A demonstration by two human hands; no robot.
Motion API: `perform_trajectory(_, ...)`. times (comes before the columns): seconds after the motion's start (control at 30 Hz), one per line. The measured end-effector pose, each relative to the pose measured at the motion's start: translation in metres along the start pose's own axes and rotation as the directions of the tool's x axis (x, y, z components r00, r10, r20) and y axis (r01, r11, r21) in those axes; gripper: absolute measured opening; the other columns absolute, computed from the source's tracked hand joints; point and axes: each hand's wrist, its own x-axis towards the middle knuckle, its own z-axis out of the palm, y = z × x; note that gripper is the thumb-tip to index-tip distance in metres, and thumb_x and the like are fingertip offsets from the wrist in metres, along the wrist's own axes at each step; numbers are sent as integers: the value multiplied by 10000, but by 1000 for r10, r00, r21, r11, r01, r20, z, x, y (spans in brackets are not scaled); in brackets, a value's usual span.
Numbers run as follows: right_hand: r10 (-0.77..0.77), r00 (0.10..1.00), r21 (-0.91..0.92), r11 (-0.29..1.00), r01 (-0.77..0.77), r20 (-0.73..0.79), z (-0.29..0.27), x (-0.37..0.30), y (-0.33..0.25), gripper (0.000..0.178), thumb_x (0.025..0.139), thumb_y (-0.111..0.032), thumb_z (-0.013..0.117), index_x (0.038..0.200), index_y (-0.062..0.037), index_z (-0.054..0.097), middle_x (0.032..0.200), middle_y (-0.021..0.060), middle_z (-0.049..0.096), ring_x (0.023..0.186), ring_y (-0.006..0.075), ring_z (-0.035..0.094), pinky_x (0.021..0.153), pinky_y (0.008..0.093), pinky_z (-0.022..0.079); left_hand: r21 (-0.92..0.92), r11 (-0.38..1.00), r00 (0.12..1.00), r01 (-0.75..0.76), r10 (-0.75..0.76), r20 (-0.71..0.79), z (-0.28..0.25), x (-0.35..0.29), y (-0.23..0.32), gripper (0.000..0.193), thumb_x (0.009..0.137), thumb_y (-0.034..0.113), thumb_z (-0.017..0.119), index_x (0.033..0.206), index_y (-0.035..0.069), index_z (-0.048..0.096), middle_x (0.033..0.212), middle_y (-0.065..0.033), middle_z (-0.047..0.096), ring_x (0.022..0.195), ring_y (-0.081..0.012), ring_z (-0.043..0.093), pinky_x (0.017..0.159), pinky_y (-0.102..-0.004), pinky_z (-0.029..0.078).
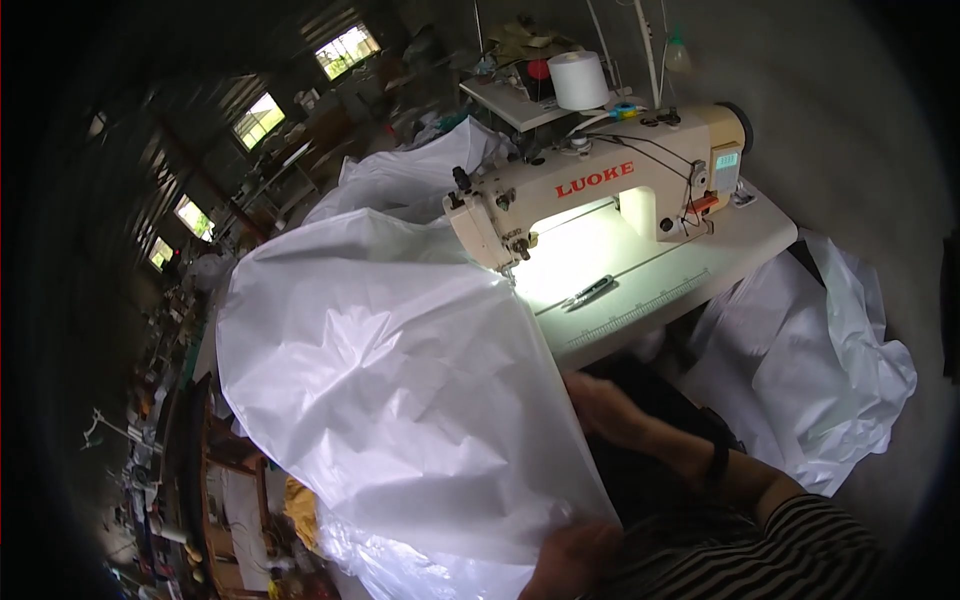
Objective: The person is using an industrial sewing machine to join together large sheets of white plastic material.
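A large sheet of white translucent fabric [390, 400] fills the middle and left of the view, draped from the sewing machine's needle end down toward the near edge, its surface creased and billowed. Behind it, far and to the right, a cream industrial sewing machine [600, 190] sits on a pale table [740, 240], its lamp lighting the bed. More white fabric [810, 370] lies heaped on the right, below the table edge. A white thread cone [578, 80] stands behind the machine. The right hand [600, 405] reaches forward from a bent forearm to the sheet's right edge, fingers curled onto the cloth and partly hidden by it, so the exact grip cannot be told. The left hand [575, 560] sits low at the near edge, closed on the sheet's lower corner. A small dark tool [592, 291] lies on the lit table.
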Motion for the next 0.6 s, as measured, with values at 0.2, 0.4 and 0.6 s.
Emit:
perform_trajectory(0.2,-276,956,-984,110,137,102,-7,89,-8,411,907,-179,576,1244,51,530,724,123,678,675,300,695,586,411,541,-101,995,995,2,8,101,-5,12,-1,109,746,50,622,783,57,520,676,-105,483,556,-305,531,506,-421,436)
perform_trajectory(0.4,-113,993,-989,-145,30,47,-2,108,-12,352,845,-152,651,1157,3,604,787,67,715,719,234,718,579,337,538,14,993,993,119,-119,23,-11,30,-22,142,868,111,602,765,72,513,666,-84,486,516,-278,511,469,-413,406)
perform_trajectory(0.6,-364,929,-993,-116,32,73,-1,158,-6,398,873,-93,608,1248,29,561,706,64,689,648,243,704,532,351,539,129,943,939,306,-322,121,13,59,-56,125,870,127,571,990,92,562,732,-118,616,617,-325,654,521,-434,531)
